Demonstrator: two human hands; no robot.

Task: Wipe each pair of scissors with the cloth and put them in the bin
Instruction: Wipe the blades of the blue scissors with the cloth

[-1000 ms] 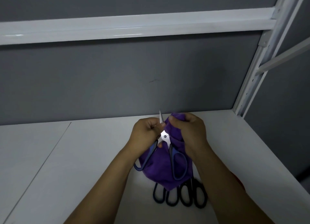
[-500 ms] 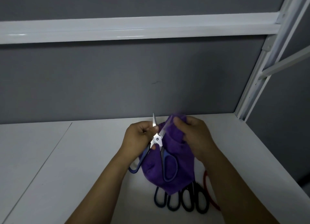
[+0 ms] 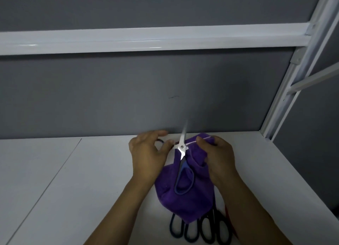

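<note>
A pair of blue-handled scissors [image 3: 181, 147] is spread wide open above the white table [image 3: 91, 180]. One blade points up and the other runs right into the purple cloth [image 3: 185, 202]. My left hand [image 3: 146, 156] holds one handle loop out to the left; the other blue loop hangs down in front of the cloth. My right hand [image 3: 218, 156] grips the cloth and pinches it around the right-pointing blade. The bin is not in view.
Under the hanging cloth, near the table's front edge, lie dark-blue-handled scissors [image 3: 176, 228] and black-handled scissors [image 3: 212, 230], with a red handle [image 3: 227, 212] beside my right forearm. A grey back wall and a white frame post [image 3: 278, 105] bound the table.
The scissors have opened much wider: my left hand has swung its handle out to the left, one blade now points up, and my right hand has the cloth along the other blade.
</note>
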